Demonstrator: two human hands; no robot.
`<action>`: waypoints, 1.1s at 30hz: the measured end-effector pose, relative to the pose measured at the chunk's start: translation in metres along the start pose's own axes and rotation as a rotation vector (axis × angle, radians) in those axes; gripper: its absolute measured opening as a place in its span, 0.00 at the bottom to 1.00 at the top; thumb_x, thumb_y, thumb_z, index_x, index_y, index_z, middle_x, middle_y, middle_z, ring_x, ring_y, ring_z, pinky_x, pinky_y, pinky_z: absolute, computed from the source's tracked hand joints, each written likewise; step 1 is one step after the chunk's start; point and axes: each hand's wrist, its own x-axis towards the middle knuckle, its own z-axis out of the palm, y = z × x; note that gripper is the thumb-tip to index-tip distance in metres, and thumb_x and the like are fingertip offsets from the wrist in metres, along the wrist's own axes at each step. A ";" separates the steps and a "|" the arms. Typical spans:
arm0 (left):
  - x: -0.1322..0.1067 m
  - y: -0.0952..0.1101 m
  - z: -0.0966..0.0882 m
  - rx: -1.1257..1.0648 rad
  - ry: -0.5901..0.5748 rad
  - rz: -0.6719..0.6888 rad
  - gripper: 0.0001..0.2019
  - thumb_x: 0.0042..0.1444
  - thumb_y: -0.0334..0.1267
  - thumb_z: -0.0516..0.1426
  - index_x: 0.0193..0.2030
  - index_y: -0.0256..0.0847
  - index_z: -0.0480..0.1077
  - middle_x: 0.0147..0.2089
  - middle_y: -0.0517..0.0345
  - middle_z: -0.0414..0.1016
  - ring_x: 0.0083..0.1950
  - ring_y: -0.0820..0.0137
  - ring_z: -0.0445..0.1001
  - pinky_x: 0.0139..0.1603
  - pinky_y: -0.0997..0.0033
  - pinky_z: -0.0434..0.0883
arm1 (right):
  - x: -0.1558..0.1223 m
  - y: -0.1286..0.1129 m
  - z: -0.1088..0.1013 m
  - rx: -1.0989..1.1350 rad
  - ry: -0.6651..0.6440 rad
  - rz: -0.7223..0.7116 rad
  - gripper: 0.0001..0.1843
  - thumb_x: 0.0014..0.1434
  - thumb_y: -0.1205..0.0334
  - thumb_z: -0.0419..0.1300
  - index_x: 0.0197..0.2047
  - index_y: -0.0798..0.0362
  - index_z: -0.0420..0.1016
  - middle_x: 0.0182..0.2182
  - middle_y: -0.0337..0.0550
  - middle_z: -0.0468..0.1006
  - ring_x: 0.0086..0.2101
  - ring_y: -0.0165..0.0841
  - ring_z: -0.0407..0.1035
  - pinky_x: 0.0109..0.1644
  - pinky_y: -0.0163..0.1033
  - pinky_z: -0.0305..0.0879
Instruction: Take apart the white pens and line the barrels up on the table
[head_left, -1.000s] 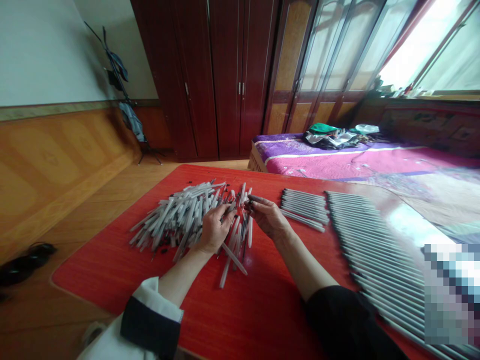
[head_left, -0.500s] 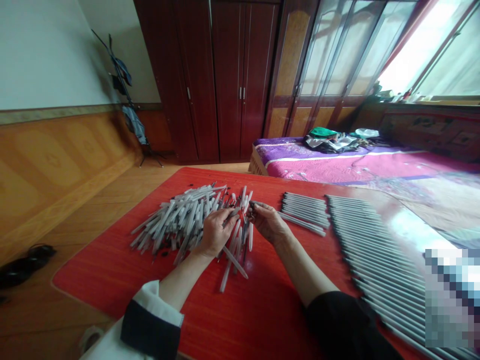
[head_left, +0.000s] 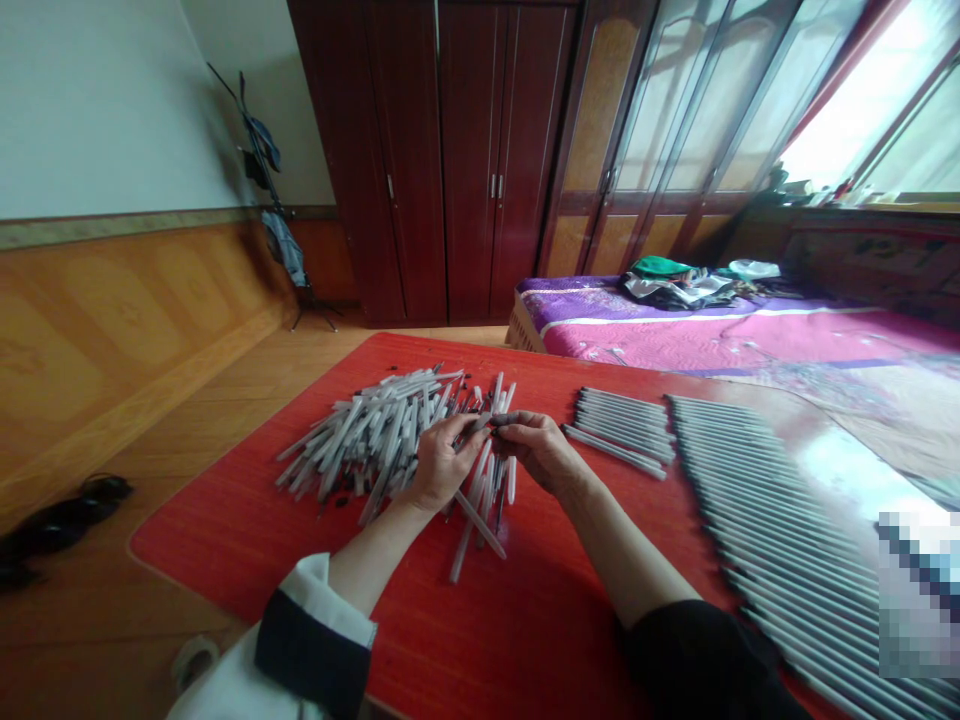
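Observation:
A loose heap of grey-white pen barrels (head_left: pixel 375 435) lies on the red table (head_left: pixel 480 620). My left hand (head_left: pixel 439 465) rests at the heap's right edge, fingers closed round a pen barrel (head_left: pixel 480 421). My right hand (head_left: pixel 541 450) pinches a small dark cap (head_left: pixel 504 418) and meets the left hand's fingertips; the cap touches the barrel's end. Several loose barrels (head_left: pixel 480 500) lie under and between both hands.
A short neat row of finished pens (head_left: pixel 622 430) lies right of my hands, and a long row (head_left: pixel 780 530) runs along the table's right side. Behind stand a bed with a pink cover (head_left: pixel 720 335), dark wardrobes (head_left: pixel 465 160) and a stand (head_left: pixel 277 210).
My hands have drawn together, so the cap in the right hand now meets the barrel in the left. The camera has shifted slightly.

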 end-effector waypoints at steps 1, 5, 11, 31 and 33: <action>0.000 0.001 0.000 -0.018 -0.014 -0.005 0.07 0.54 0.38 0.56 0.38 0.39 0.72 0.35 0.56 0.77 0.36 0.70 0.75 0.39 0.73 0.70 | 0.000 -0.001 0.000 -0.001 0.003 0.006 0.09 0.41 0.67 0.66 0.30 0.59 0.76 0.21 0.41 0.75 0.21 0.27 0.69 0.26 0.32 0.63; 0.000 0.004 0.000 -0.066 -0.068 0.003 0.07 0.55 0.37 0.55 0.37 0.39 0.72 0.34 0.56 0.78 0.35 0.71 0.75 0.38 0.75 0.70 | -0.001 -0.003 0.000 0.050 0.007 0.009 0.13 0.40 0.66 0.68 0.32 0.58 0.74 0.22 0.39 0.75 0.19 0.26 0.68 0.24 0.31 0.63; 0.000 0.005 0.000 -0.080 -0.125 0.037 0.08 0.54 0.33 0.55 0.40 0.40 0.73 0.38 0.54 0.78 0.39 0.69 0.76 0.42 0.72 0.71 | -0.003 -0.004 0.001 0.088 -0.037 -0.009 0.21 0.42 0.66 0.68 0.42 0.56 0.71 0.24 0.38 0.76 0.21 0.26 0.69 0.24 0.31 0.63; 0.002 -0.001 0.003 0.010 0.026 -0.077 0.07 0.51 0.35 0.57 0.37 0.38 0.72 0.31 0.56 0.78 0.31 0.71 0.74 0.34 0.75 0.70 | 0.003 0.006 0.013 -0.256 0.174 -0.173 0.13 0.38 0.58 0.68 0.28 0.57 0.79 0.20 0.41 0.76 0.20 0.26 0.64 0.25 0.34 0.60; 0.002 -0.003 0.003 0.018 0.040 -0.085 0.07 0.52 0.34 0.57 0.38 0.38 0.72 0.31 0.56 0.78 0.31 0.71 0.75 0.34 0.75 0.70 | 0.004 0.009 0.015 -0.249 0.179 -0.184 0.13 0.36 0.59 0.68 0.28 0.56 0.79 0.21 0.40 0.77 0.21 0.27 0.64 0.26 0.34 0.60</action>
